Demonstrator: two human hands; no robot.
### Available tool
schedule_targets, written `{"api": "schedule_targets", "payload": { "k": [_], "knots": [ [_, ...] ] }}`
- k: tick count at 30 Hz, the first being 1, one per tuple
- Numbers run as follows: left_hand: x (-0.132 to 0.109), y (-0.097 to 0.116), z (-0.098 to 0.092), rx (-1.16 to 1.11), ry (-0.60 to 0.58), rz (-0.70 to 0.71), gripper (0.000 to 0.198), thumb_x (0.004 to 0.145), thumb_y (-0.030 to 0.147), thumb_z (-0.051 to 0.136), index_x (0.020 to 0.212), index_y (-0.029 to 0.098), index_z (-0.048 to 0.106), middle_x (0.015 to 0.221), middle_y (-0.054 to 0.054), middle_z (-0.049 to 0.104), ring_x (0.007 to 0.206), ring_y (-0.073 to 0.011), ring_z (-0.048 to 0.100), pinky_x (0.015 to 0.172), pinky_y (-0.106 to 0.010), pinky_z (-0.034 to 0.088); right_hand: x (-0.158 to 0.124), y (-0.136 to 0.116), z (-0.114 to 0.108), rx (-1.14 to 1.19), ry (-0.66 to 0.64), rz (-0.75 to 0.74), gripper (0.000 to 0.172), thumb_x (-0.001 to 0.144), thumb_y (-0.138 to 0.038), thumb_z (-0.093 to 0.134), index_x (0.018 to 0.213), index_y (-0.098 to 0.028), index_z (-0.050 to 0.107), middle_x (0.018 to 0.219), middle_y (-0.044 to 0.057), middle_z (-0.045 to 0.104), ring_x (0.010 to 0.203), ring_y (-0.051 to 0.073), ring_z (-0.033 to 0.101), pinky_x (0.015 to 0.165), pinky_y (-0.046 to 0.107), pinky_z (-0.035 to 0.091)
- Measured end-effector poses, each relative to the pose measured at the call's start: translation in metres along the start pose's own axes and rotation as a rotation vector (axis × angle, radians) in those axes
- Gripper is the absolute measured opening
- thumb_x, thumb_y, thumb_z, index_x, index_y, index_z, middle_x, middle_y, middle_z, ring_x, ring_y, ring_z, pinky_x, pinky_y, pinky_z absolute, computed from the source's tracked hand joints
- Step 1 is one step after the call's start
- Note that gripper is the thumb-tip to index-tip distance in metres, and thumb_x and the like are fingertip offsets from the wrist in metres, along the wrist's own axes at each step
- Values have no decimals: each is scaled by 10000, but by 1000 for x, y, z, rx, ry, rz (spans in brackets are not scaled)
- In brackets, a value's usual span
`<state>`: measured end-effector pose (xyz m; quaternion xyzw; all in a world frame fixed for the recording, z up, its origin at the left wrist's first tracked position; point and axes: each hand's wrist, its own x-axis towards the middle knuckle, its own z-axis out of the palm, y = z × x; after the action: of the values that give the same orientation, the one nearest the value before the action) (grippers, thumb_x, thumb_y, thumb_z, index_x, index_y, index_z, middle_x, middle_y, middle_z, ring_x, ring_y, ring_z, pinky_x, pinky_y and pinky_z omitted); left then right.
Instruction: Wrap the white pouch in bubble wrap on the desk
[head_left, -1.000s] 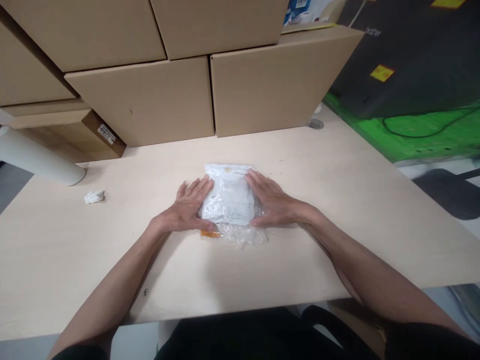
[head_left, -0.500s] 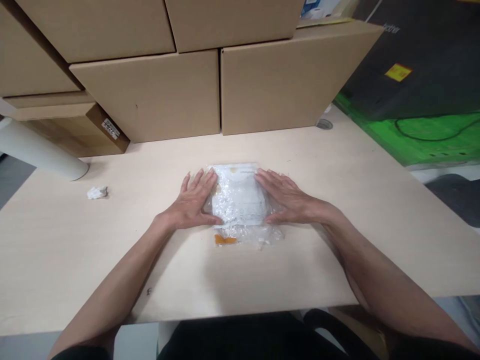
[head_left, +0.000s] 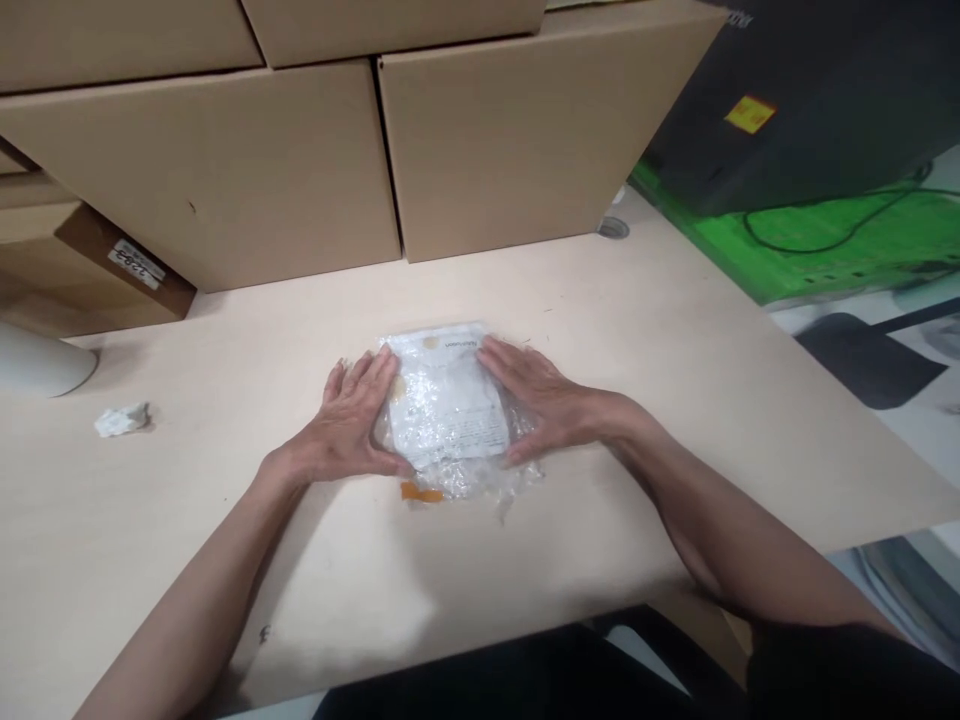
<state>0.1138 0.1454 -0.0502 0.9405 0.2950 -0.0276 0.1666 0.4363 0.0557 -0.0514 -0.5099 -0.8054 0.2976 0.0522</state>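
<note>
A flat white packet (head_left: 450,390) in clear bubble wrap lies on the pale wooden table (head_left: 600,520). Printed text and round yellowish spots show through the plastic. Crumpled wrap sticks out along its near edge, where a piece of orange tape (head_left: 421,493) is stuck. My left hand (head_left: 345,420) rests against the packet's left side, fingers spread and thumb at the near left corner. On the right side my right hand (head_left: 536,400) touches the wrap, its fingers and thumb apart. Neither hand is closed round the packet.
Large cardboard boxes (head_left: 495,150) are stacked along the back. At the left are a white roll (head_left: 45,362) and a crumpled white scrap (head_left: 122,420). A dark case (head_left: 810,110) stands on a green surface (head_left: 847,240) beyond the table's right edge.
The camera view has shifted and tilted, so the packet and both hands appear further left and slightly turned. Both hands stay at the packet's sides, spread as before.
</note>
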Motion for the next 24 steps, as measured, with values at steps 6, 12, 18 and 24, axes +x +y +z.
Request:
{"api": "schedule_targets", "payload": {
  "k": [6,12,18,24],
  "knots": [
    [-3,5,-2,-11,23,-27,1314,717,786,647,1576,277,-208,1681,-136,-100,1529,-437,-43,1211,-626,-26,1,0,-8,52,-21,-15,1313,703,-788,670,1585,-310,-177,1673,69,-204,1525,370,-162,1204,611,-81],
    [-7,6,1,-8,57,-30,1327,728,770,655,1555,278,-260,1673,-165,-117,1527,-443,-39,1200,-642,1,-6,2,-13,101,13,-67,1313,678,-769,711,1603,-316,-105,1689,60,-136,1538,370,-98,1228,587,43],
    [-13,11,-2,-54,28,-53,1288,763,757,634,1548,285,-272,1665,-172,-157,1525,-429,-84,1192,-661,-6,-3,-6,-9,68,13,-9,1373,627,-788,730,1618,-235,-42,1688,118,-97,1535,394,-80,1223,610,13],
    [-17,22,-3,-239,154,-227,1062,878,713,523,1593,288,-138,1690,-147,-11,1531,-420,89,1213,-613,123,-11,-4,-22,335,355,116,893,841,-749,529,1514,-175,405,1554,164,429,1399,357,443,1142,517,388]
  ]
}}
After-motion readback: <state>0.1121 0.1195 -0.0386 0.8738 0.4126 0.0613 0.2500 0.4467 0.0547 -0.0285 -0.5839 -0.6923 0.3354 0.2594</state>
